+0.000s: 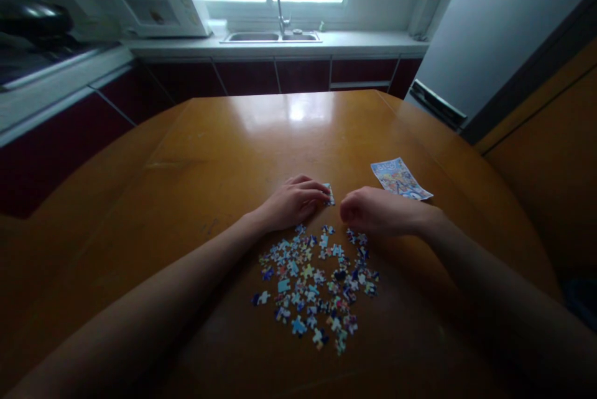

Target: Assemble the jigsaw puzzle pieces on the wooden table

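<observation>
Palm down on the wooden table, my left hand [296,201] has its fingers stretched out, the tips touching a small patch of joined jigsaw pieces [331,194]. Part of that patch is hidden under the fingers. Just to its right, my right hand [375,209] is closed with the fingers curled in; what they hold, if anything, is hidden. Between my forearms, on the near side of both hands, spreads a loose pile of jigsaw pieces [308,271] in blue, white, yellow and purple. Several pieces lie close below my right hand.
A printed picture sheet [401,179] lies beyond my right wrist. The wooden table [224,144] has a rounded edge. Behind it are a counter with a sink [254,37], a tap [280,1] and a white microwave [158,10]. A fridge [494,26] stands at the right.
</observation>
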